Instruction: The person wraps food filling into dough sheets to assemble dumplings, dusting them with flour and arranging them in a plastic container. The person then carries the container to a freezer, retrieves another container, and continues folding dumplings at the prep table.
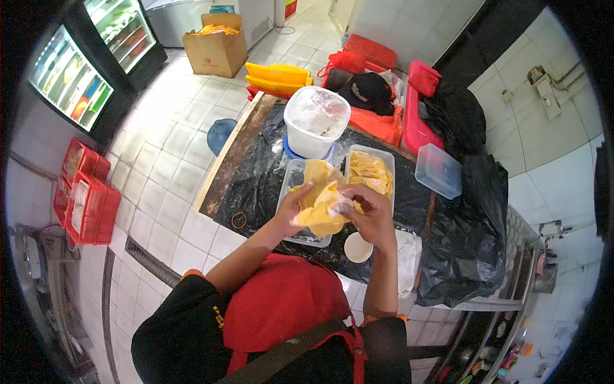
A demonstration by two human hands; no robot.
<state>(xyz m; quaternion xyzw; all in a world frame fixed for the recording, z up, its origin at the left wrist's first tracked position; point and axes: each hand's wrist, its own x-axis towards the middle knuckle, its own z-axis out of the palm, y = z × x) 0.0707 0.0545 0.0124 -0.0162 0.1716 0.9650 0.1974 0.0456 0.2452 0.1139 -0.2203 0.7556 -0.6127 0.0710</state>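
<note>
Thin yellow dough sheets (320,214), floppy and dusted with white powder, are held up in front of me between both hands. My left hand (293,208) grips their left edge, thumb on top. My right hand (371,214) pinches the right side, its fingers curled over a fold. Below them lies a clear plastic tray (282,197), partly hidden by the dough and my hands. A second plastic container (392,157) beside it holds more folded yellow sheets (368,168). Close to my right wrist stands a pale cup (358,248).
A white tub (308,144) of white powder stands behind the trays on black plastic sheeting (252,185). An empty-looking clear box (439,170) and a black cap (368,93) are farther right. Red crates (96,208) and a blue stool (222,136) stand left of the table.
</note>
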